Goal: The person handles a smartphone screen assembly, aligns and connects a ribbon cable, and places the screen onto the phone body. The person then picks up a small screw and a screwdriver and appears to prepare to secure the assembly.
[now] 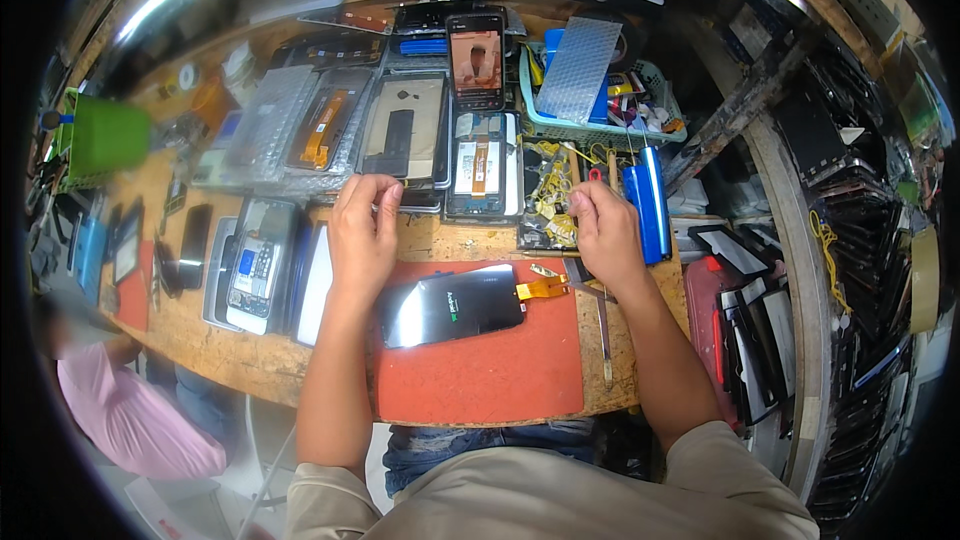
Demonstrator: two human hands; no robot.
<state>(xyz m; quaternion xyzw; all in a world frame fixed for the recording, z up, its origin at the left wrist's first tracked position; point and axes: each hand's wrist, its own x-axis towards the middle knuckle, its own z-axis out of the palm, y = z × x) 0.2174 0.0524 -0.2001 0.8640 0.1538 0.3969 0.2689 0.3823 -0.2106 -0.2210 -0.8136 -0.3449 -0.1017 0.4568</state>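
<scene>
My left hand [366,230] hovers above the red mat's far left corner, thumb and fingers pinched together. My right hand [607,236] is raised beyond the mat's far right corner, closed in a similar pinch. Whatever either one holds is too small to make out. Between my forearms, a lit black phone screen [455,307] lies face up on the red mat [480,380], touched by neither hand. Its orange flex cable [543,287] sticks out to the right. A thin metal tool [604,340] rests beside the mat, near my right forearm.
Behind the mat lie an opened phone [481,165] and a tray of small yellow parts [548,190]. A lit phone [476,65] stands upright behind them. Right of these are a blue cylinder [648,205] and a teal basket [600,135]. Another person [140,405] sits at left.
</scene>
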